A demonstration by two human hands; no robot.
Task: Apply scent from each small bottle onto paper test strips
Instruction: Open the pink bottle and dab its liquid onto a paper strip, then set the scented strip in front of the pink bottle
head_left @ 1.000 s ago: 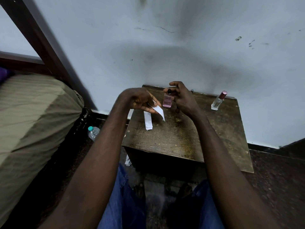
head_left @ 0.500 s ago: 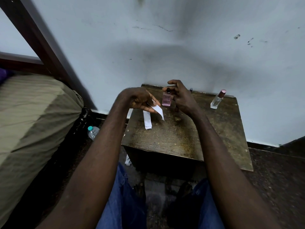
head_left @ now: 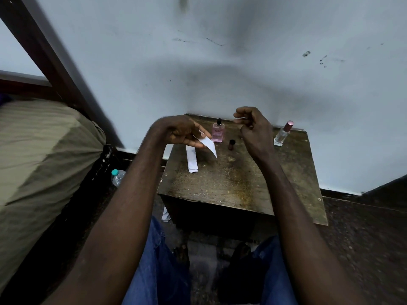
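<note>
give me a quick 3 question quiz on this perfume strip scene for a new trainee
1. True or false: the pink bottle stands on the table with no hand on it.
2. Which hand holds the paper strip? A) left hand B) right hand C) neither
3. Fill in: the clear bottle near the table's right edge has a ____ cap.

Key: 1 true; 2 A; 3 pink
</note>
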